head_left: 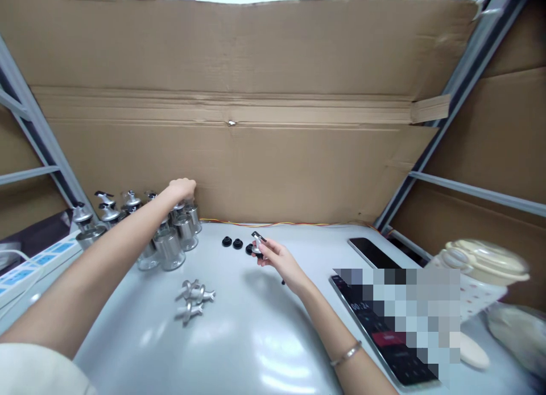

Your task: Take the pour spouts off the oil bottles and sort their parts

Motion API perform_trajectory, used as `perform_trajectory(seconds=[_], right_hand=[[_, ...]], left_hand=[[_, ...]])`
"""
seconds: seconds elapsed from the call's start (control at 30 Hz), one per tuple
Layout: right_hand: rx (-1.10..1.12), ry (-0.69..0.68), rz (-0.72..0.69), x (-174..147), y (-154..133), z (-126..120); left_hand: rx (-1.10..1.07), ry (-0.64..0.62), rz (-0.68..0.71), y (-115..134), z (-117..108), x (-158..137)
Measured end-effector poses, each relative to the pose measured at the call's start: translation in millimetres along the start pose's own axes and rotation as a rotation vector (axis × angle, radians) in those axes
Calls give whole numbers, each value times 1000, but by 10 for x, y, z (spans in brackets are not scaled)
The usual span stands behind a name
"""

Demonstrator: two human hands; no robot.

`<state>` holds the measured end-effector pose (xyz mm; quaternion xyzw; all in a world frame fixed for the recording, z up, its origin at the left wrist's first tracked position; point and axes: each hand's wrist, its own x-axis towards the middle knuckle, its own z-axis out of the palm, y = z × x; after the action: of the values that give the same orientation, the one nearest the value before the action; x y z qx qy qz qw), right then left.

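Observation:
My left hand (182, 189) reaches to the back left with curled fingers over the top of a clear glass jar (193, 217); the fingertips are hidden behind it. In front stand more clear glass jars (169, 250), without tops that I can make out. My right hand (275, 257) is raised over the middle of the table, pinching a small silver pump-like top (256, 242) with a black tip. Close to it on the table lie several round black caps (238, 243). Nearer to me sits a small heap of silver branched metal parts (196, 295).
Jars with silver and black tops (108, 212) crowd the left side, beside a white power strip (40, 264). Cardboard (264, 167) walls off the back. On the right are a phone (367, 251), a tablet (384, 332) with a timer, and a lidded cream container (482, 270).

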<state>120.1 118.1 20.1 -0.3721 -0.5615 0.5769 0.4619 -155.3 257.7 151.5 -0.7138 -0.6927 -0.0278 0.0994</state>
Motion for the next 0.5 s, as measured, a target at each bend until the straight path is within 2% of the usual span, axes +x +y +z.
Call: perform_trajectory(seconds=[0.1,0.17,0.27,0.4,0.43,0.5], right_hand=[[1,25,-16,5,0,-1],[8,56,-27,15,10,-7],[24,99,-40,35,28,-15],[40,154,-48,55,47,-16],[42,165,-49,58,50,-17],[45,175,-49,62,51,-20]], left_hand=[[32,59,-51,37,-100,-95],[41,162,-60,59,-208,-215],[24,379,-82,64,-406,-423],[-103,766,-77,-8,-702,-651],[-130,830,-69,-34,-774,-704],[-156,880,-48,-77,-896,-823]])
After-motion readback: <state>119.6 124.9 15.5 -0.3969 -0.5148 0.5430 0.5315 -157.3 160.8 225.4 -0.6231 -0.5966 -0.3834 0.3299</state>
